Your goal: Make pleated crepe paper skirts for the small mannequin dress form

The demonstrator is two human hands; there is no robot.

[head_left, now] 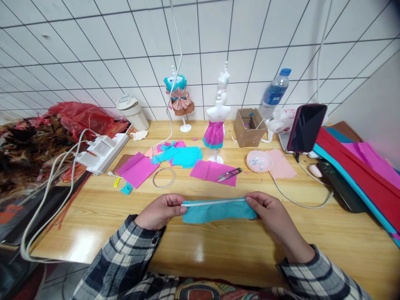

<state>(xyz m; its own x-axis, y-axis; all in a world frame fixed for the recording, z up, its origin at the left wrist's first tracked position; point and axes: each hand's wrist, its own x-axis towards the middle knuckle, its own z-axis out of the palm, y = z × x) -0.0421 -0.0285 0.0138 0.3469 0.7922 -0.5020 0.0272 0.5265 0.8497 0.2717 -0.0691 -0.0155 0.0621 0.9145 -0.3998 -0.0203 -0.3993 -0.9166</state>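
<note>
A strip of teal crepe paper [218,212] with a narrow white band along its upper edge is stretched between my hands, above the front of the table. My left hand [162,211] pinches its left end between thumb and fingers. At the other end, my right hand [267,210] pinches the upper corner. Beyond the strip lies a magenta paper sheet [203,170] with thread snips [229,174] on it. Behind that stands a small white dress form [218,112] wearing a magenta skirt with a teal hem.
A power strip [108,152] with trailing cables sits at left. Teal paper pieces [187,156] and a metal ring [163,178] lie mid-table. A pink bowl [259,161] of beads, a cardboard box [249,129] and a propped phone [306,128] stand right. A cup [133,112] stands by the wall.
</note>
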